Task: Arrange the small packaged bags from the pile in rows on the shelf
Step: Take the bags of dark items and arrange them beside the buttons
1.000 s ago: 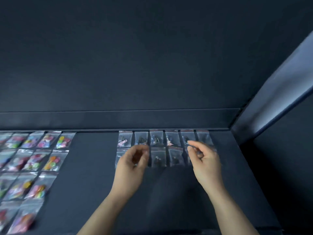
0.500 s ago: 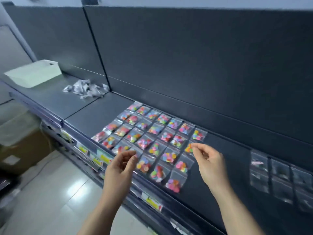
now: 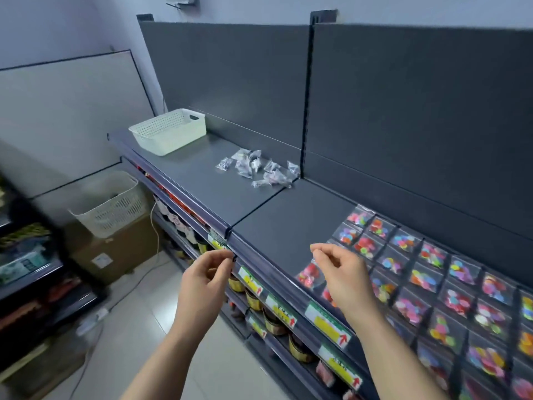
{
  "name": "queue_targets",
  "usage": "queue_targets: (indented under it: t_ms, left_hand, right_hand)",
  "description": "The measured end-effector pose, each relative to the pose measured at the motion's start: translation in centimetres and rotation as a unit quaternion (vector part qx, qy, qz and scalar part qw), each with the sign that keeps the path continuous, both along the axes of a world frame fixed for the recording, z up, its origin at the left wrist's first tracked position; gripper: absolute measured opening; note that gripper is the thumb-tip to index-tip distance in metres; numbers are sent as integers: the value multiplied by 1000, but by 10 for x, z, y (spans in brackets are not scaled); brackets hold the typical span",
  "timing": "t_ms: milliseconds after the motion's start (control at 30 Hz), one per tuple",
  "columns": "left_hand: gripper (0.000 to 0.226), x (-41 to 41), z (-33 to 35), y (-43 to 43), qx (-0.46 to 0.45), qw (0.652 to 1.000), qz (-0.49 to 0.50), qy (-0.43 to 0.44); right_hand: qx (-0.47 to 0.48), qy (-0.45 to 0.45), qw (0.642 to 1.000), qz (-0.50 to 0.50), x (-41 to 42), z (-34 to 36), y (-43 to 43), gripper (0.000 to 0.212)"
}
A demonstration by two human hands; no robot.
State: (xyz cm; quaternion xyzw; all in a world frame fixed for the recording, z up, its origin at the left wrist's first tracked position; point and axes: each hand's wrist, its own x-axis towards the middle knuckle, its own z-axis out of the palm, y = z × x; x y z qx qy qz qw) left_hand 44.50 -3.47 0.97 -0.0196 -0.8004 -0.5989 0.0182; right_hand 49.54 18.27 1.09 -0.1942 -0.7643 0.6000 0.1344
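On matte shelf point(image 3: 196, 174), crinkly clear bags point(image 3: 274, 177)

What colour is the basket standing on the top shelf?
The basket is cream white with perforated walls, seen in the head view.

Two hands show near: a left hand point(image 3: 202, 281) and a right hand point(image 3: 343, 280). There are two baskets, a white basket point(image 3: 170, 131) far on the shelf point(image 3: 202, 174) and a taller basket point(image 3: 111, 204) on the single cardboard box point(image 3: 115, 249) at the left. The loose pile point(image 3: 261, 170) holds roughly a dozen clear bags (too tangled for an exact count). The colourful bags point(image 3: 427, 281) at the right lie four rows deep, well over twenty. About six yellow price labels point(image 3: 328, 327).
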Motion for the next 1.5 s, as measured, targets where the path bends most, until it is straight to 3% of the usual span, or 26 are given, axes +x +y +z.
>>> queue_targets:
  t_ms: [267, 400, 633, 800, 900, 967, 1100, 1167, 1233, 1333, 1433, 1500]
  left_hand:
    - [11, -152, -14, 19, -21, 999, -28, -15]
    - [10, -229, -25, 42, -82, 995, -54, -27]
    - [42, -331, -51, 85, -211, 965, -155, -21]
    - [11, -359, -60, 83, -261, 935, -241, 20]
    - [14, -369, -61, 67, -241, 927, -284, 36]
    - [21, -379, -58, 58, -181, 941, -284, -7]
    - [30, -409, -43, 50, -22, 963, -246, -110]
    - [26, -422, -36, 53, 16, 959, -243, -143]
    - [16, -436, -41, 58, -65, 959, -259, -99]
    - [16, -446, -55, 62, -322, 901, -291, 17]
    - [16, -441, -59, 59, -341, 887, -303, 74]
    - [22, -439, -61, 54, -300, 897, -315, 75]
  right_hand:
    - [-5, -2, 998, -60, -136, -19, 10, 14]
    - [-4, -28, 997, -77, -197, -22, 20, 14]
    - [47, -74, 991, -103, -270, -36, 35, 21]
    - [116, -130, 982, -72, -310, -46, 32, 36]
    - [188, -141, 969, -79, -328, -56, 27, 33]
    - [200, -128, 966, -106, -333, -62, 24, 19]
    - [103, -108, 973, -177, -330, -62, 20, 7]
    - [38, -79, 977, -194, -326, -59, 15, 14]
    - [-24, -66, 978, -194, -324, -54, 6, 31]
    - [-30, -80, 977, -196, -326, -50, -7, 34]
    - [6, -110, 971, -213, -332, -49, -20, 20]
    - [81, -160, 962, -204, -337, -54, -26, 33]
